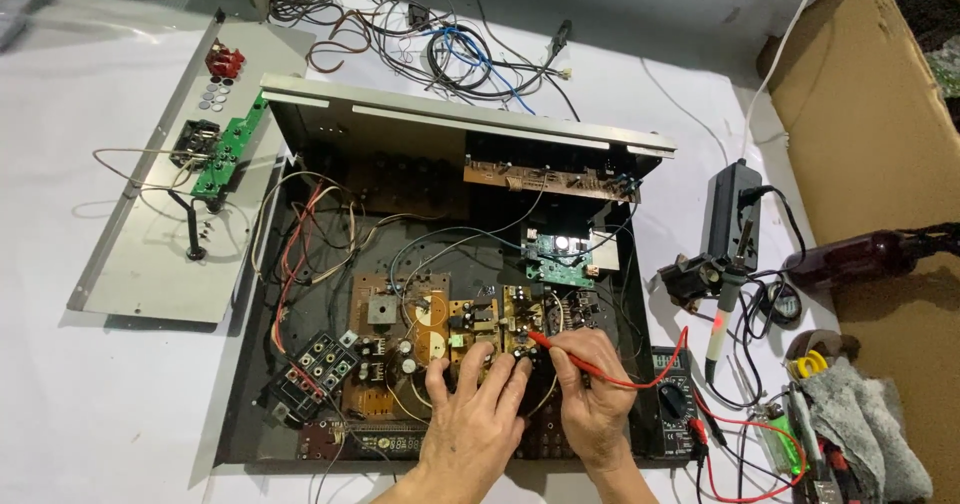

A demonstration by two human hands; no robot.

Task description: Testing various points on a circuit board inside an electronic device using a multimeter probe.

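Right hand (pixel 592 384) grip pinching red probe (pixel 560 350), left hand (pixel 478 404) fingers spread on brown circuit board (pixel 420 334)

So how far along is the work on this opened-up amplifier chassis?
Done: the chassis lies open, and a metal panel with a small green board lies detached beside it. In hand: the right hand holds a red probe on the brown circuit board, the left hand resting there too; the multimeter sits alongside. Left: loose wires lie behind, and nothing is reassembled.
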